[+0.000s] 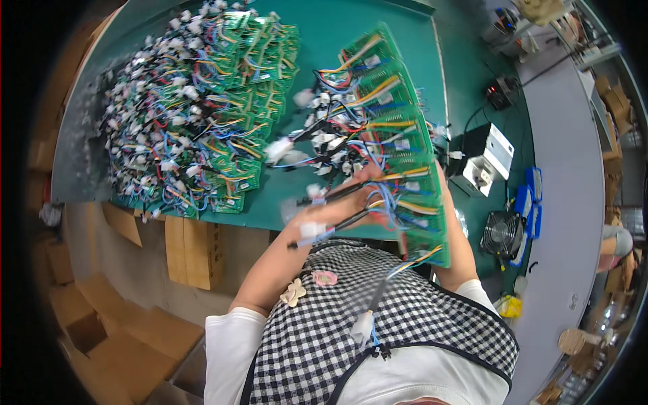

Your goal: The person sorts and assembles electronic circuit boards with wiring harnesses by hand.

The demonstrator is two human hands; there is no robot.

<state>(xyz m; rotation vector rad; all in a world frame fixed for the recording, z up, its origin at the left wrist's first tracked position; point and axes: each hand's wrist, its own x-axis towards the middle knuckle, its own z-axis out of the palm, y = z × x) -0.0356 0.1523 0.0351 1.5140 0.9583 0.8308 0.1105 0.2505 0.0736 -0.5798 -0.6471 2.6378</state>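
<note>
A long strip of joined green circuit boards (420, 152) is held tilted in front of me, over the table's near edge and my checked apron. Bundles of coloured wires with white and black connectors hang off its left side. My left hand (347, 202) is closed at the strip's lower left side, its fingers partly covered by wires and blurred. Along the right edge my right hand (442, 177) grips the strip, most of its fingers hidden behind the boards. One wire lead with a white connector (362, 328) dangles from the lower end over the apron.
A large heap of wired circuit boards (196, 115) covers the left of the green table (324, 27). To the right stand a white-and-black box device (486, 158), a black fan (503, 231) and blue bins (530, 202). Cardboard boxes (192, 251) sit on the floor at left.
</note>
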